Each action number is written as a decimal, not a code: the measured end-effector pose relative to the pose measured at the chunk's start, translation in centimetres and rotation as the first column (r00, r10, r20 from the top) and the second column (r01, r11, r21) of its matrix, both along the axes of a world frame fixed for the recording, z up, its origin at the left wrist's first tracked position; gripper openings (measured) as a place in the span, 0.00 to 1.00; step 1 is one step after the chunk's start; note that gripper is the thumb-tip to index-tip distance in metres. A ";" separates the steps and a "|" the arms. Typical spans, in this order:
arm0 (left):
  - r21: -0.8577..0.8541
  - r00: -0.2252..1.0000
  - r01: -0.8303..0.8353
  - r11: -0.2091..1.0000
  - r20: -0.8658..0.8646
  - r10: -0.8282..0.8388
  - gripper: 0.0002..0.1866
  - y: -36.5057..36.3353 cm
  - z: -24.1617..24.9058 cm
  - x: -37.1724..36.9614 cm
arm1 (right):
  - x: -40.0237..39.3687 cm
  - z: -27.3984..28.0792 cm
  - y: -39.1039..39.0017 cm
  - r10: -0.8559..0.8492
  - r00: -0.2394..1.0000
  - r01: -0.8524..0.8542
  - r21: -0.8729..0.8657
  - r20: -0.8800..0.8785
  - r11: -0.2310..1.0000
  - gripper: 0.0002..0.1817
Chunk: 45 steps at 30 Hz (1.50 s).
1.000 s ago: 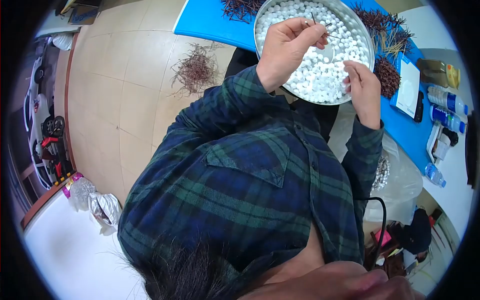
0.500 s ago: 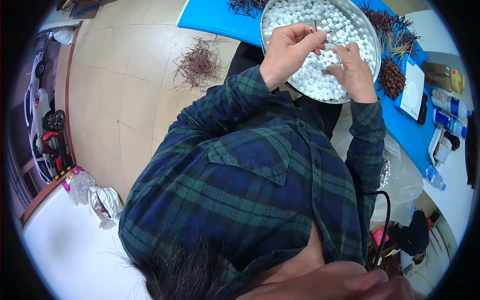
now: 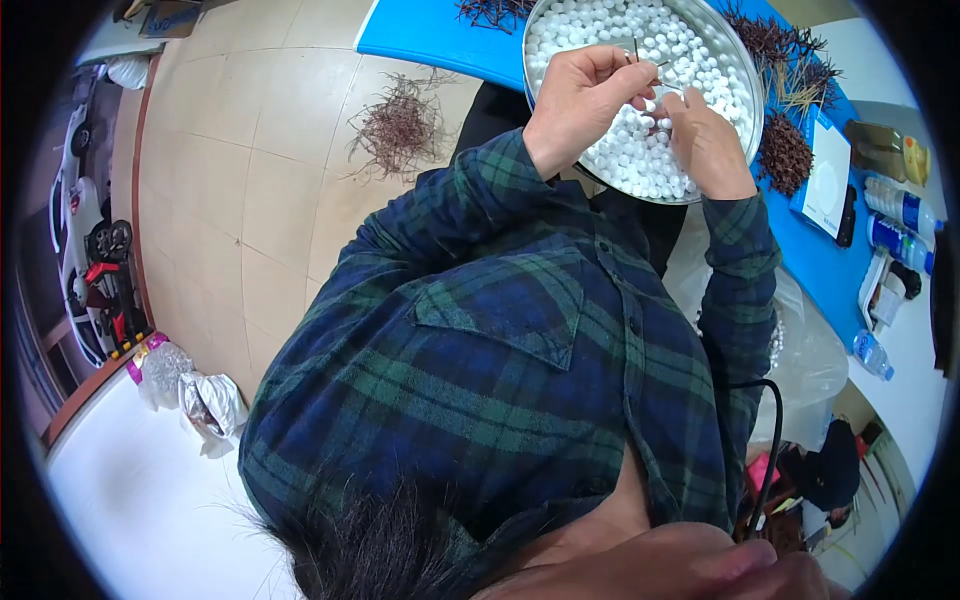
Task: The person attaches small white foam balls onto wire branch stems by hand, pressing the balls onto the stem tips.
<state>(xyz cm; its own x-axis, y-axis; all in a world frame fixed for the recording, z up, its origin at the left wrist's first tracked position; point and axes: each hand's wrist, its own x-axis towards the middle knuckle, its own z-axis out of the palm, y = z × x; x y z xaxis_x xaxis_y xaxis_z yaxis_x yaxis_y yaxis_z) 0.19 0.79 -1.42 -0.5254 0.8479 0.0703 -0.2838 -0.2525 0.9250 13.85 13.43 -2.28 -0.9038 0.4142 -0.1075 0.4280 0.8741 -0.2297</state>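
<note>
My left hand (image 3: 580, 108) is closed in a pinch around a thin dark branched twig (image 3: 636, 48), whose tips stick out past the fingers. Close beside it, my right hand (image 3: 710, 148) has its fingers bent together at a small white ball (image 3: 664, 123); the fingers partly cover that ball. Both hands are above a round metal pan (image 3: 755, 110) filled with many loose white balls (image 3: 575, 30). The pan rests over my lap by the table edge.
The blue table (image 3: 430, 40) carries bundles of dark twigs (image 3: 785, 155), a blue-and-white box (image 3: 825, 175) and plastic bottles (image 3: 900, 205). More twigs (image 3: 393, 130) lie heaped on the tiled floor. A clear plastic bag (image 3: 800, 350) hangs at my right.
My right hand has drawn its fingers in from a spread pose over the balls, and they now meet at a white ball near the left hand. The left hand has barely moved.
</note>
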 end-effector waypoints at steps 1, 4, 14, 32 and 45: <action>0.004 1.000 -0.001 1.000 0.003 0.000 0.09 0.0 0.0 0.0 | 0.2 -0.5 0.4 0.022 0.999 -0.022 0.008 -0.036 1.000 0.09; 0.006 1.000 -0.001 1.000 0.008 0.001 0.09 -0.1 0.0 -0.1 | 0.7 -0.7 1.4 0.010 0.995 -0.016 -0.061 -0.100 0.998 0.09; -0.030 1.000 0.026 0.999 0.000 -0.026 0.09 0.0 0.6 0.3 | 2.0 2.8 2.3 -0.446 0.876 0.047 -0.890 -0.181 0.454 0.12; -0.016 0.983 0.156 0.988 0.102 -0.154 0.09 0.6 0.7 1.9 | 2.6 1.4 -0.1 -0.692 0.710 -0.220 -0.975 -0.133 -0.038 0.13; 0.041 0.954 0.222 0.974 0.199 -0.226 0.08 0.7 0.9 2.0 | 2.4 1.6 -0.9 -0.796 0.604 -0.474 -0.782 0.046 -0.405 0.12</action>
<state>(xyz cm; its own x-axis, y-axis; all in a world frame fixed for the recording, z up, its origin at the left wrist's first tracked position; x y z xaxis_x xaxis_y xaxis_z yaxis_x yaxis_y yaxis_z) 2.17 1.45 -0.48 -0.3268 0.9451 -0.0010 -0.5144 -0.1770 0.8391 16.21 12.49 -0.65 -0.8109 0.5034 -0.2985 -0.3034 -0.7978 -0.5211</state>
